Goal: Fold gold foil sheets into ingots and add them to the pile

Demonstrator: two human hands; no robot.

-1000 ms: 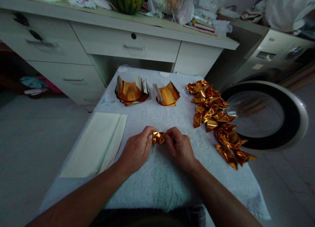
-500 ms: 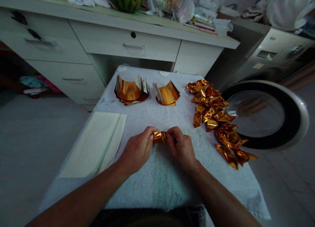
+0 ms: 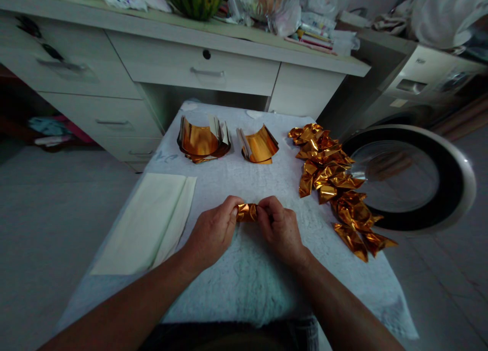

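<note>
Left hand [image 3: 214, 231] and right hand [image 3: 281, 231] are pinching opposite ends of a foil roll [image 3: 247, 213] over the tabletop [image 3: 259, 285]. Paper [image 3: 139, 224] is lying left, foil twists [image 3: 328, 163] right; two curved foil stacks [image 3: 200, 140] are resting at the far side.

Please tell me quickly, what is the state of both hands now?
Left hand: closed, pinching the left end of the foil.
Right hand: closed, pinching the right end of the same foil.
</note>
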